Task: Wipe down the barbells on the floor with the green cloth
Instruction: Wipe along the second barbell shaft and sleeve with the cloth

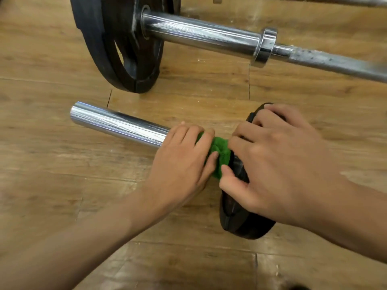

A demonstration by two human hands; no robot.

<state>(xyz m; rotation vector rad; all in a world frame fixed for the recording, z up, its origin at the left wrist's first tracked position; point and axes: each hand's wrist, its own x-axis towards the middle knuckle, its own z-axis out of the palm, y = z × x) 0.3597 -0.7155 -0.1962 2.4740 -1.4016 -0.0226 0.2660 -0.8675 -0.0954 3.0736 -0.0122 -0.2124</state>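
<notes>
Head view
Near barbell: its chrome sleeve (117,122) lies low over the wooden floor (41,59), bare end pointing left, and runs right under both hands.
Green cloth (219,153): bunched around the chrome sleeve, just beside the small black plate (236,218); only a patch shows between the two hands.
Left hand (184,164): laid over the sleeve from the near side, fingers curled over the cloth and holding it against the metal, thumb tip pressed into the cloth.
Right hand (278,164): spread over the small black plate, fingers bent over its face and top rim and gripping it; the thumb lies along the plate's left edge with its tip touching the cloth.
Small black plate: upright on the near sleeve, its lower rim on the floor, mostly hidden by the right hand.
Far barbell (199,34): lies parallel behind the near one, well apart from the hands; a steel collar (263,49) marks where its sleeve meets the duller shaft.
Large black plate (117,45): upright on the far barbell's sleeve, rim on the floor.
Top edge: a further bar (314,0) is partly visible.
</notes>
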